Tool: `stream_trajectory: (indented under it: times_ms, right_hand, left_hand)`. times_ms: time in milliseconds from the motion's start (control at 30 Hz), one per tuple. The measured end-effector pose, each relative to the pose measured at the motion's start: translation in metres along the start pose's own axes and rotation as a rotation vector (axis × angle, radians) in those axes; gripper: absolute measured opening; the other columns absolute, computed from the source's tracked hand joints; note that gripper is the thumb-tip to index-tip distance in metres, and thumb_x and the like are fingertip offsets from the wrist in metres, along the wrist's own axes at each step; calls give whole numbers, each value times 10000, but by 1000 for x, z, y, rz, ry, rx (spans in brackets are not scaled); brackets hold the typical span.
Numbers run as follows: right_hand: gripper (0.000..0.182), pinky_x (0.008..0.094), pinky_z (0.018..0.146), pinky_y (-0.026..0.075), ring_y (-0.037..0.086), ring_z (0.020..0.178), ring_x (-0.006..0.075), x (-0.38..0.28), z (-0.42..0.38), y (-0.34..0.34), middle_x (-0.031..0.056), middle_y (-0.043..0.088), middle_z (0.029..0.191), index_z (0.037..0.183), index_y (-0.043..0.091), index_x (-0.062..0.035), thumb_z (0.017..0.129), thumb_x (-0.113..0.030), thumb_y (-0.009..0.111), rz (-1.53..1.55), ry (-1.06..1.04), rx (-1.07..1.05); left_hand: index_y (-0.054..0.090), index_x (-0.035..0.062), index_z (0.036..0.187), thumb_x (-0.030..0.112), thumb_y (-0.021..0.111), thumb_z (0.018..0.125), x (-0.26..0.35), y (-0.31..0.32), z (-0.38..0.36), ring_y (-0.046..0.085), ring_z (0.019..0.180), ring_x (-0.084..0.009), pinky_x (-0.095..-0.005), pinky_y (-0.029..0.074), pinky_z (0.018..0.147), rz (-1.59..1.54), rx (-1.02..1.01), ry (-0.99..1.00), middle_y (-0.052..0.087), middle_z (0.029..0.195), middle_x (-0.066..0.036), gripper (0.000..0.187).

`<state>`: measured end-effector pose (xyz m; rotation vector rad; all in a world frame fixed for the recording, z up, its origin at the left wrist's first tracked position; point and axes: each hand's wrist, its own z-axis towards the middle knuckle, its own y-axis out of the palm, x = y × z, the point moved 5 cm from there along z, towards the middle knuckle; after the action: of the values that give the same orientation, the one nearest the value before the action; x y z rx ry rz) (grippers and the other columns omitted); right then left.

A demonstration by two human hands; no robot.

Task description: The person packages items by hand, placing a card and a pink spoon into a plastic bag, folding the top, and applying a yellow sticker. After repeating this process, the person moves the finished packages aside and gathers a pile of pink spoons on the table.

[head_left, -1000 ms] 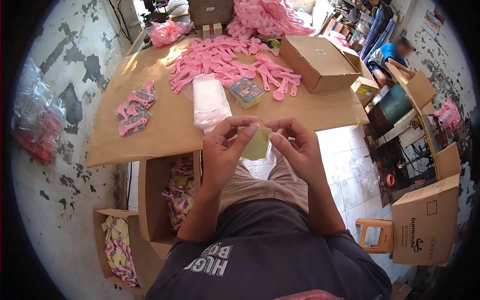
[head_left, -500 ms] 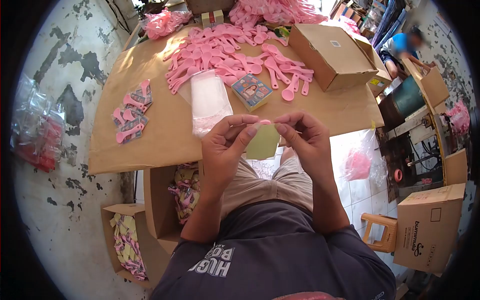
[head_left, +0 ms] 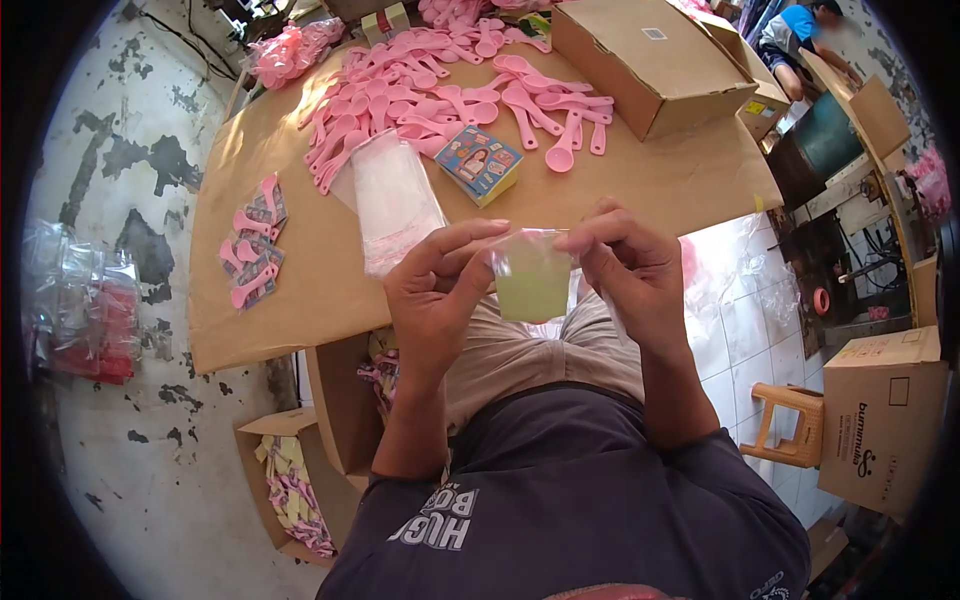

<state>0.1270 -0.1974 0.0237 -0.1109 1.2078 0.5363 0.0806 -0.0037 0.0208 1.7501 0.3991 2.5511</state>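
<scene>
"Where's the clear bag (head_left: 532,256) holding the green card (head_left: 533,297)?"

"By the bench's (head_left: 610,195) near edge, between left hand (head_left: 430,295) and right hand (head_left: 638,275)."

"And the fingers (head_left: 462,237)?"

"Each hand's pinch an upper corner."

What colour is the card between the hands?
Pale green; the card shows in the head view.
</scene>
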Motion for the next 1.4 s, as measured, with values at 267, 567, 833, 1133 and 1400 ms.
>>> stream_trajectory:
  times_ms: [267,567,833,1133,1400]
  right_hand:
    - [144,240,782,486,615,904,105,1,-12,-18,58,643,977,1000,715,27,969,88,588,39,-28,11]
    - [76,232,710,433,535,798,82,-8,-15,-27,47,634,957,981,689,18,957,23,616,190,52,33]
    - [110,208,749,497,593,842,55,4,-13,-25,-3,638,960,1012,655,-18,948,-51,739,-74,144,110]
    - [320,206,762,522,634,880,49,4,-2,-20,11,656,957,1154,572,-38,907,8,770,12,53,154]
    - [348,203,760,521,628,852,53,11,-11,-31,12,646,961,1174,567,-42,904,-11,783,-42,13,233]
  left_hand:
    - [711,-17,1067,-26,666,975,-13,11,-3,654,798,-42,-182,489,682,41,-71,56,752,933,-58,102]
    - [666,-38,1057,-22,699,943,-9,28,6,678,838,-73,-199,524,751,-171,-129,-5,743,956,-73,120]
    - [616,-27,1262,40,706,981,-16,28,6,707,855,-97,-212,533,759,-20,44,-138,770,945,-117,302]
    - [494,-34,1454,143,644,1040,-23,25,9,710,942,-117,-246,554,812,-409,-84,-253,754,1094,-174,476]
    - [550,-108,1363,62,679,996,-31,37,2,717,1037,-190,-331,616,878,-91,-251,-320,730,1171,-176,424]
